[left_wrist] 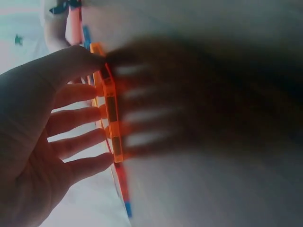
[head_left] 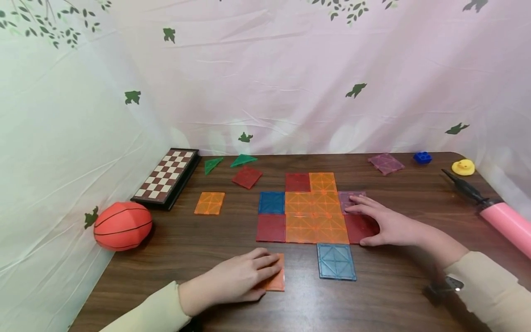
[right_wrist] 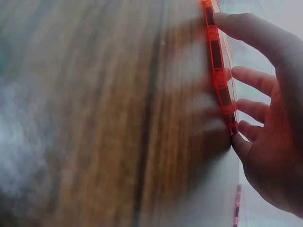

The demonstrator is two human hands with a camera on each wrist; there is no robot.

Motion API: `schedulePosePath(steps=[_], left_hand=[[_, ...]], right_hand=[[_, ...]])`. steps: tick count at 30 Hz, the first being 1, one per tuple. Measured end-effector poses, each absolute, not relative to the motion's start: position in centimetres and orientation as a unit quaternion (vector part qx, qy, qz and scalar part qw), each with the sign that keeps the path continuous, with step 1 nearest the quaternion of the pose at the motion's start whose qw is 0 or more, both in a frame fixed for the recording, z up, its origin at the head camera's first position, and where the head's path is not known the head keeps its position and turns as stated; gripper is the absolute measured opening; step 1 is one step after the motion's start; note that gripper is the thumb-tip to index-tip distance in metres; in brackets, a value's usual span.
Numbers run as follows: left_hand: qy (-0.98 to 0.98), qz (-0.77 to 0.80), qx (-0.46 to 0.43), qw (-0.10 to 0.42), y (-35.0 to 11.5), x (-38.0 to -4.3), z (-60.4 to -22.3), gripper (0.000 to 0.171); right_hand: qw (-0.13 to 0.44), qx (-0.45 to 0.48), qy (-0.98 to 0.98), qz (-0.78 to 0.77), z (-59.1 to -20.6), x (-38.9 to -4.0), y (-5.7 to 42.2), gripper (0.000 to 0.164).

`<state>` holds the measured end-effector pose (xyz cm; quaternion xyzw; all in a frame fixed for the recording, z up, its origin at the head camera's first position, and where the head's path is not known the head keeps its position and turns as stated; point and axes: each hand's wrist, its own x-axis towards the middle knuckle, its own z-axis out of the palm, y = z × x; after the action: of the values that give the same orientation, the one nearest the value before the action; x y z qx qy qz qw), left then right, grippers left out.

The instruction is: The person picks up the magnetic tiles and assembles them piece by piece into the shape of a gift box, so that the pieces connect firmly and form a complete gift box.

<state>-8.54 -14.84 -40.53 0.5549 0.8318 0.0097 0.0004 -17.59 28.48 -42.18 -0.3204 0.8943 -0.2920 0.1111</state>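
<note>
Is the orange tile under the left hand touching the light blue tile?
Apart. The head view shows a strip of table between the orange tile under the left hand and the light blue tile.

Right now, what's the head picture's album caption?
Left fingers touch an orange translucent square tile; right fingers partly cover a purple square tile.

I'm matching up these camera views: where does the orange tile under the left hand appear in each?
Head: orange tile, lower middle, partly under the left hand.
Left wrist: its edge, left of centre, nearly upright.
Right wrist: not visible.
Shared landmark: the wooden table.
</note>
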Motion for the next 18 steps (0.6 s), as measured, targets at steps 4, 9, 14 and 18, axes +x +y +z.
schedulePosePath(steps=[4,9,14,18], left_hand=[[0.821,-0.017,0.57,-0.02,-13.0,-8.7,-40.6,0.055],[0.808,-0.029,0.586,-0.042,-11.4,-9.2,-40.6,0.051],[0.796,-0.024,0.601,-0.061,-10.1,-9.8,-40.7,0.045],[0.791,-0.029,0.606,-0.077,-9.2,-10.1,-41.0,0.043]], right_hand=[[0.109,-0.32,0.895,-0.291,-42.1,-17.5,28.4,0.079],[0.108,-0.319,0.896,-0.289,-42.0,-17.5,28.4,0.08],[0.114,-0.313,0.897,-0.291,-41.9,-17.5,28.4,0.081],[0.12,-0.308,0.898,-0.291,-42.1,-17.5,28.4,0.082]])
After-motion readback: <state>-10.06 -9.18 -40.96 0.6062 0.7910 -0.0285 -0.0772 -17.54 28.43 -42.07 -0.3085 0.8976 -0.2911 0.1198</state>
